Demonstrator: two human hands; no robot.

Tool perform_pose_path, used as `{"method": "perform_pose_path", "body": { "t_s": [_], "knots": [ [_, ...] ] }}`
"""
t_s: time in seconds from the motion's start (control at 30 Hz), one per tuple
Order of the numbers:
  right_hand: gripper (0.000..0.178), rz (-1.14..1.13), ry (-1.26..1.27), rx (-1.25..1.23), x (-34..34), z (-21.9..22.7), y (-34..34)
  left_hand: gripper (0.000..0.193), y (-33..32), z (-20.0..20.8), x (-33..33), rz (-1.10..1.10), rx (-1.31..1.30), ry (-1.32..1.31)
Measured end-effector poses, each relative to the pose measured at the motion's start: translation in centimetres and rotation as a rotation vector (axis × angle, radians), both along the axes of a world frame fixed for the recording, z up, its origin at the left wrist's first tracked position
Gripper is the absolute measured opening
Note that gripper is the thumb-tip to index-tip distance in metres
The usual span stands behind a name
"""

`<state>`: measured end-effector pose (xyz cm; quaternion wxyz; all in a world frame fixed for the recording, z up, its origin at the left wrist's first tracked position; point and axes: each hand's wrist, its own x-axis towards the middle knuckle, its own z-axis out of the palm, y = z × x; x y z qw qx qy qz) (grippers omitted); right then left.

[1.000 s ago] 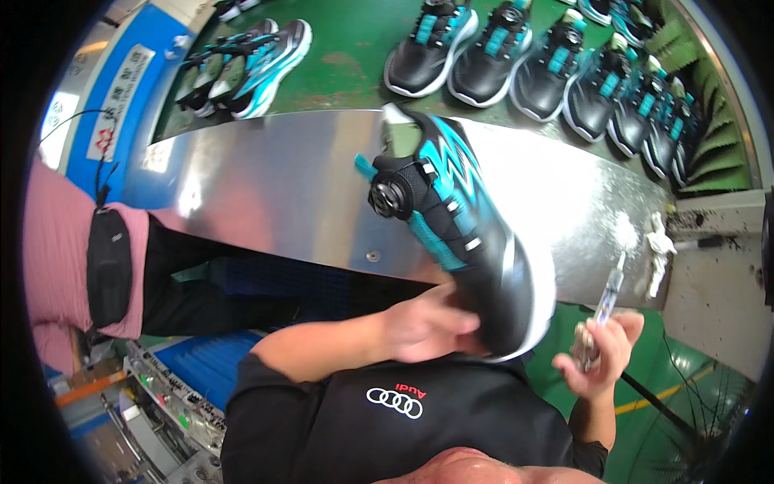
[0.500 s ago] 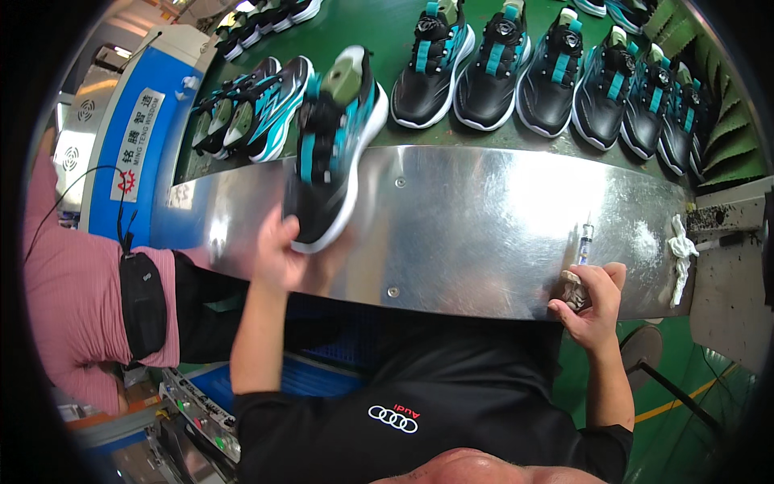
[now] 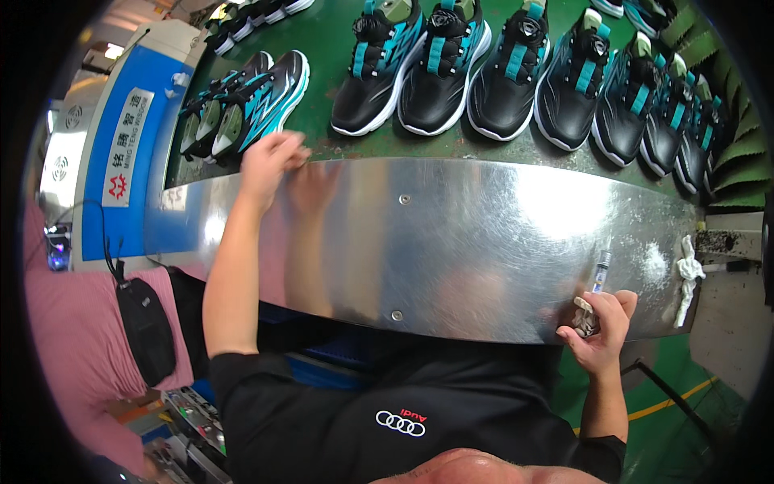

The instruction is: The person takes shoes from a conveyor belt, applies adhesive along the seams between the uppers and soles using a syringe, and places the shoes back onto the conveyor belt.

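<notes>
My left hand (image 3: 276, 157) is at the table's far edge on the left, its fingers loosely bent with nothing visible in them. Just beyond it, a black and teal sneaker (image 3: 278, 93) lies on its side, with more sneakers behind it. Several black sneakers (image 3: 504, 97) with teal straps and white soles stand in a row to the right, toes toward me. Near the front edge on the right, my right hand (image 3: 606, 327) pinches a crumpled whitish cloth (image 3: 584, 319). A slim syringe-like tube (image 3: 601, 270) is right by its fingertips; whether they touch it is unclear.
Before me is a shiny metal tabletop (image 3: 355, 242) with bolts and whitish powder (image 3: 655, 262). A knotted white cloth (image 3: 688, 278) lies at its right end. Green jagged strips (image 3: 738, 153) stand at the far right. A blue and white machine (image 3: 133, 137) and a person in pink (image 3: 93, 347) are on the left.
The sneaker is out of my left hand, and another sneaker stands at the row's left end. My left hand has moved toward the far left sneakers. My right hand keeps its cloth; the view has shifted.
</notes>
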<state>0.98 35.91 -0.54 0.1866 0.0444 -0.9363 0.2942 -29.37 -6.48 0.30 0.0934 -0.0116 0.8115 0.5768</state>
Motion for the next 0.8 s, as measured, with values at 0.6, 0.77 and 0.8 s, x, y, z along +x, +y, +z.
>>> {"method": "perform_pose_path", "body": {
  "t_s": [0.6,0.77,0.8],
  "knots": [
    [0.047,0.021,0.057,-0.039,0.0,-2.3,2.1,0.047,-1.8,-3.6,-4.9,0.272,-0.39,0.182],
    [0.046,0.019,0.152,-0.118,0.1,-2.6,1.5,0.045,8.5,-7.5,7.4,-0.066,-0.21,0.213],
    [0.046,0.035,0.156,-0.14,0.1,-2.8,1.6,0.044,10.1,-8.2,8.8,-0.126,-0.18,0.156]
  ]
}}
